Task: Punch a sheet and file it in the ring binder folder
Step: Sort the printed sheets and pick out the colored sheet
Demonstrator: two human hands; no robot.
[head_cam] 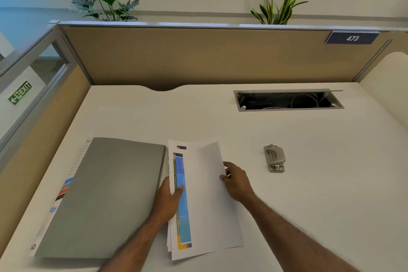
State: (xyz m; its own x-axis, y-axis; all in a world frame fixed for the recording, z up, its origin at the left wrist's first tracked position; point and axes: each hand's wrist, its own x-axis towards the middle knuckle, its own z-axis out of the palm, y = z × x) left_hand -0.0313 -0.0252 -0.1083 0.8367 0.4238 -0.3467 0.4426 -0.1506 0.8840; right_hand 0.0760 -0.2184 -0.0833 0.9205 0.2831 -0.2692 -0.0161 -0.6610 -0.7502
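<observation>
**Sheet lifted at its right edge above the paper stack**

Sheet [212, 194], white and blank on its upper face, is seen lying on top of a small stack of papers [176, 247] near the front middle of the desk [309, 183]. Its far right corner is raised and curled over, and its right edge is pinched between the thumb and fingers of the right hand [237, 181], which is closed on the paper. The left hand [170, 200] is pressed flat on the left side of the stack, fingers together, with the fingertips laid on a printed page [183, 205] whose blue and yellow strip is exposed beside the white sheet. The stack is slightly fanned, so that several page edges can be seen at its lower left.

Just to the left of the stack, a grey ring binder folder [103, 194] is lying closed and flat, its spine label with blue, red and black marks turned to the left. The heel of the left hand is set against the folder's right edge. Well to the right of the papers, a small metal hole punch [274, 158] is standing alone on the desk, untouched.

Farther back, an open cable tray [287, 99] is set into the desktop. A tan partition [198, 57] closes the desk behind, bearing a number plate [352, 38] marked 473, and two plants [106, 0] are visible above it.
</observation>
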